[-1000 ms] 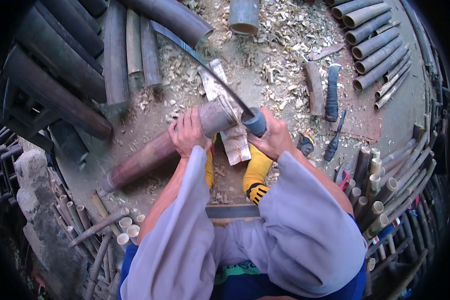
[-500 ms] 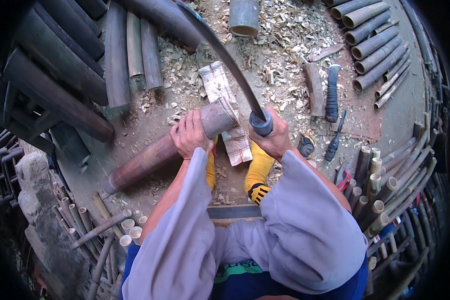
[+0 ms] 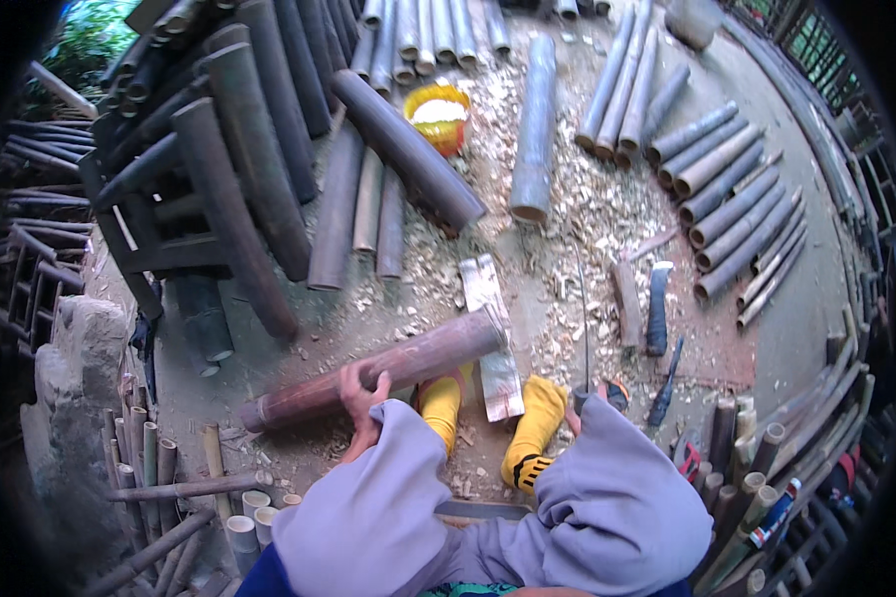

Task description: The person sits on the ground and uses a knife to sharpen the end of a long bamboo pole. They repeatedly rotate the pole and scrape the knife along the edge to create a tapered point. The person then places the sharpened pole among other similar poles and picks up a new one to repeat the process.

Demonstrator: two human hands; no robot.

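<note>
1. Left hand (image 3: 360,390) has its grip closed over a reddish-brown bamboo section (image 3: 378,370), fingers curled over its top side near the middle.
2. Right hand (image 3: 575,416) is mostly hidden by the grey sleeve (image 3: 617,497); its grip seems wrapped on a dark handle (image 3: 581,398) with a thin blade (image 3: 583,318) rising from it.
3. Bamboo section lies slanted on the ground, its right end resting on a pale wooden block (image 3: 493,343), above two yellow boots (image 3: 488,423).
4. Wood chips (image 3: 587,229) and cut bamboo poles (image 3: 727,199) lie about.

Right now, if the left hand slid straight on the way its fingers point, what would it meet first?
The left hand already lies on the reddish bamboo pole; past it, probably bare chip-strewn ground, though depth is unclear.
</note>
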